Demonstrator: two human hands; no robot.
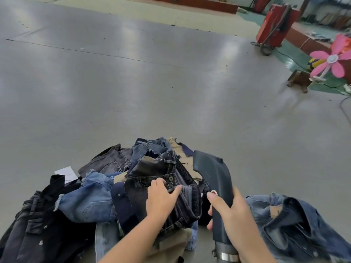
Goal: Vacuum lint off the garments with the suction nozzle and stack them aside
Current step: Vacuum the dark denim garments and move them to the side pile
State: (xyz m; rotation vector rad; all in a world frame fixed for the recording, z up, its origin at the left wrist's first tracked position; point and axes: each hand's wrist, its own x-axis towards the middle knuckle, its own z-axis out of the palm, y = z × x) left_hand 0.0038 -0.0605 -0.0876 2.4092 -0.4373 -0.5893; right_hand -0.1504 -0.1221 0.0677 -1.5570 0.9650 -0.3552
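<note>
My right hand (230,211) grips the nozzle (214,179); my left hand (161,198) lies flat, fingers straight, on dark jeans (161,171) topping the pile (91,198) on the table (133,82). Denim looks heavy, floppy; I'd grab the waistband.

The lower end of the suction nozzle (216,188) and its metal collar (227,256) are being cut off by the bottom edge. The garment pile (98,196) is being cropped at the lower left, and the pink fan (331,62) is being blurred and clipped at the right edge.
</note>
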